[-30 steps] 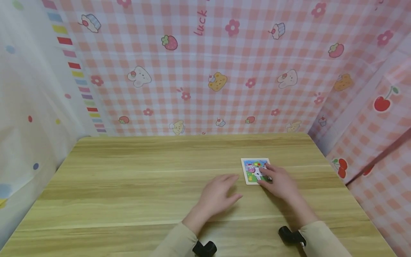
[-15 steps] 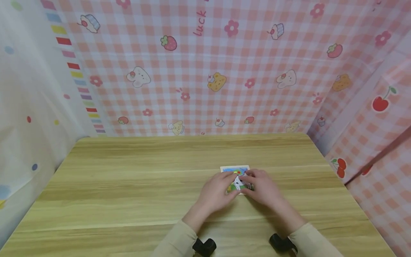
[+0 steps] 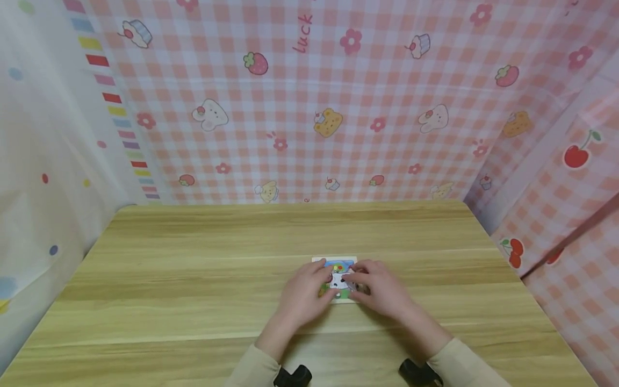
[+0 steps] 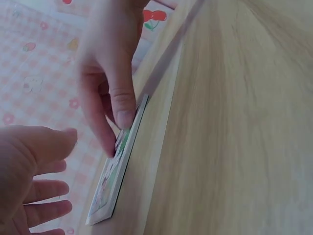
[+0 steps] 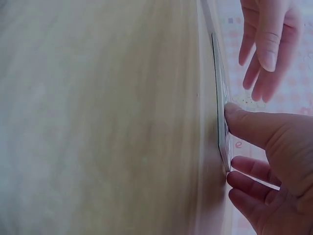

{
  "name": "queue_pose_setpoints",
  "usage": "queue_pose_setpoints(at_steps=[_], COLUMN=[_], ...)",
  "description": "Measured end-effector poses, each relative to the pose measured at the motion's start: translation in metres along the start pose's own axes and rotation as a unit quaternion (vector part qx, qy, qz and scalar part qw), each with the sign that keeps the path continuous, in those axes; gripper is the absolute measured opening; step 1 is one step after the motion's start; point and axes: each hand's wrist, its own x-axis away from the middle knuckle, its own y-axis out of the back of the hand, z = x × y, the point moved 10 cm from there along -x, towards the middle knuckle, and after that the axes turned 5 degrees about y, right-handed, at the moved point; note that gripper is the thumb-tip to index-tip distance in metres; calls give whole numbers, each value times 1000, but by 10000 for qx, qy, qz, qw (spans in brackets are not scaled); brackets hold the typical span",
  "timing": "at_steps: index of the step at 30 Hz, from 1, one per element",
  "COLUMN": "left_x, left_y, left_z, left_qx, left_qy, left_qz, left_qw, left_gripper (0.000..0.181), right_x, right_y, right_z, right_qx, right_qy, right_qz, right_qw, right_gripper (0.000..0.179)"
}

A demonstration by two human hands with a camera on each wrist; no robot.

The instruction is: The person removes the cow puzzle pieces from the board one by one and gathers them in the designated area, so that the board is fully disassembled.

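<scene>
Got a square card with a white border and colourful cartoon animal picture sitting on the light wood-grain tabletop. Left hand is open, fingers loose, just above its left side. Right hand is pretty relaxed too, thumb touching the card's face, fingers spread at its right edge.
</scene>
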Motion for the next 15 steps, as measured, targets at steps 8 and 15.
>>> queue_pose_setpoints(at_steps=[8, 15], left_x=[13, 21], left_y=[-6, -12], left_z=[12, 22], left_qx=[-241, -183], left_qy=[100, 487], left_qz=[392, 762], left_qw=[9989, 9957], left_gripper=[51, 58], right_x=[-4, -7], right_y=[-4, -6], right_z=[7, 11], right_qx=[-137, -357], right_qy=[109, 115], right_qz=[113, 226], right_qw=[9998, 9990], right_gripper=[35, 34])
